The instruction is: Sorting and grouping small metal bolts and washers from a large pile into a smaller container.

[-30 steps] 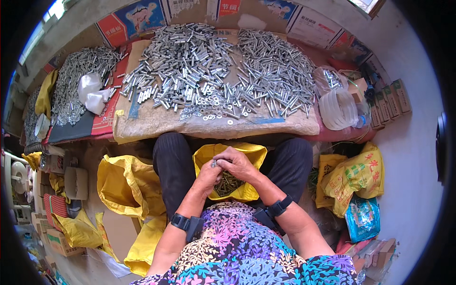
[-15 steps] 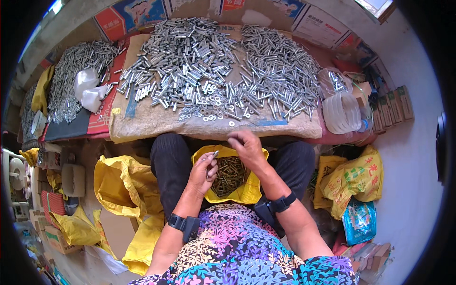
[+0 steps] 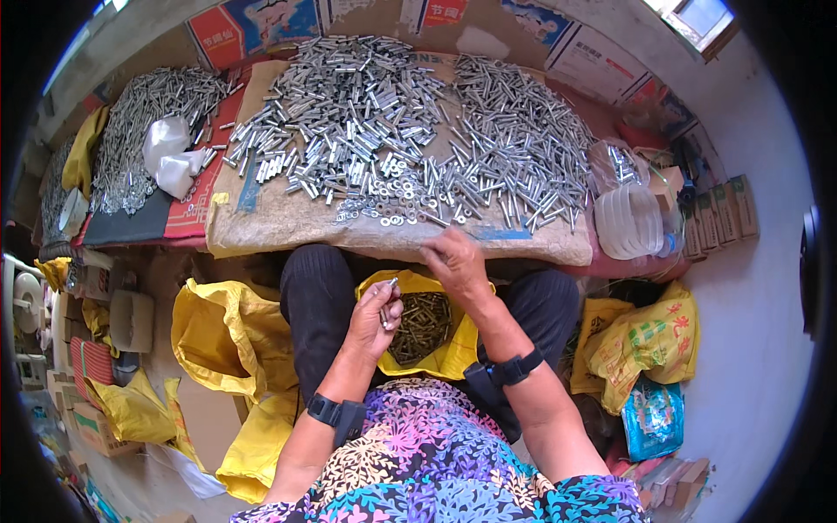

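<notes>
My left hand (image 3: 377, 315) is closed around a slim silver bolt (image 3: 393, 282), whose shiny tip pokes up past the thumb. Just below and right of it, an open yellow bag (image 3: 458, 353) between my knees holds many brass-coloured bolts (image 3: 423, 327). My right hand (image 3: 458, 264) is over the table's near edge, fingers pinched together and slightly blurred; what they hold, if anything, is hidden. Beyond it lie loose washers (image 3: 386, 221) in front of a heap of short silver tubes (image 3: 349, 113). A second heap of longer silver rods (image 3: 519, 139) spreads to its right.
Brown sacking (image 3: 296, 231) covers the table. Clear plastic tub (image 3: 628, 222) stands at the right end; another metal heap (image 3: 144, 122) with white plastic pieces (image 3: 170, 157) lies left. Yellow sacks (image 3: 222, 336) sit on the floor left, and a full one (image 3: 641, 340) right.
The view has shifted slightly. My right hand stays near the table edge with fingers bent; a lone washer seen there before no longer shows. My left hand keeps the bolt over the bag.
</notes>
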The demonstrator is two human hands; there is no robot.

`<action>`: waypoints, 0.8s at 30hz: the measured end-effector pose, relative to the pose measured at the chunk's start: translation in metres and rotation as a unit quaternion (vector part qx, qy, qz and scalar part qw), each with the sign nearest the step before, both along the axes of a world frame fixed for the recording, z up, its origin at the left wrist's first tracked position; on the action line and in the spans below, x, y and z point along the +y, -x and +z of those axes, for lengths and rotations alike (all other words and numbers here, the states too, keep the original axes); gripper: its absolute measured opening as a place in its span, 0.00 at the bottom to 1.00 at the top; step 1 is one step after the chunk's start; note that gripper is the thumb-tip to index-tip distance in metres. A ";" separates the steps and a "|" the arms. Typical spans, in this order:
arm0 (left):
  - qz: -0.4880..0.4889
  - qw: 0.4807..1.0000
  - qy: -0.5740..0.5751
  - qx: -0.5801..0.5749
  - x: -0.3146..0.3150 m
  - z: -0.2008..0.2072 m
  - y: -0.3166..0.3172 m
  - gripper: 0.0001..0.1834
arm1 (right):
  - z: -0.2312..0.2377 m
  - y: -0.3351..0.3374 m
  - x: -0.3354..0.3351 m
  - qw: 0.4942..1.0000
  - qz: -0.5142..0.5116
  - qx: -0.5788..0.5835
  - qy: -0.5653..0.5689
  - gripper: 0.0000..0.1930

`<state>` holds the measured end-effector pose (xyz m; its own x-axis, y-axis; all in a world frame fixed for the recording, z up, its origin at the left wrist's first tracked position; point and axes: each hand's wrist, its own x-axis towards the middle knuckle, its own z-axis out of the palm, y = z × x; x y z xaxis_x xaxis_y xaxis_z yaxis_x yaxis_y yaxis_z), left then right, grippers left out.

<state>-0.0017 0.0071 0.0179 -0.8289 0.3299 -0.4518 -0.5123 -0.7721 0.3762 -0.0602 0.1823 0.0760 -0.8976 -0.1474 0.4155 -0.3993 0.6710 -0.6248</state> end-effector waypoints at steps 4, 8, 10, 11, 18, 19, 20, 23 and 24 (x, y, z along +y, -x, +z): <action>-0.001 1.000 -0.019 0.010 -0.001 0.004 0.001 0.05 | -0.003 -0.017 -0.024 0.989 0.072 -0.037 0.127 0.06; -0.012 1.000 -0.018 0.021 -0.001 0.007 0.002 0.05 | -0.009 -0.028 -0.036 0.981 0.091 -0.066 0.155 0.05; -0.011 1.000 -0.021 0.020 -0.003 0.010 0.002 0.05 | -0.009 -0.028 -0.038 0.981 0.093 -0.073 0.153 0.06; -0.013 1.000 -0.015 0.019 -0.003 0.012 0.003 0.05 | -0.009 -0.027 -0.039 0.981 0.107 -0.075 0.140 0.06; 0.012 0.997 -0.073 0.023 -0.009 0.010 0.011 0.06 | -0.003 0.016 -0.038 0.997 0.066 -0.005 0.035 0.08; 0.015 0.997 -0.072 0.021 -0.010 0.010 0.011 0.06 | -0.001 0.027 -0.042 0.998 0.050 0.028 0.031 0.07; 0.019 0.997 -0.073 0.022 -0.011 0.011 0.011 0.06 | 0.001 0.036 -0.046 0.998 0.053 0.027 0.032 0.07; 0.025 0.997 -0.073 0.020 -0.012 0.010 0.012 0.05 | 0.006 0.059 -0.057 0.995 0.005 0.075 -0.067 0.06; 0.026 0.997 -0.071 0.016 -0.012 0.010 0.011 0.05 | 0.003 0.063 -0.060 0.995 0.006 0.075 -0.066 0.06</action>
<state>-0.0132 -0.0052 0.0277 -0.8600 0.3439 -0.3770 -0.4590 -0.8442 0.2770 -0.1232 0.1226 0.0794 -0.8248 -0.2195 0.5211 -0.4895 0.7386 -0.4636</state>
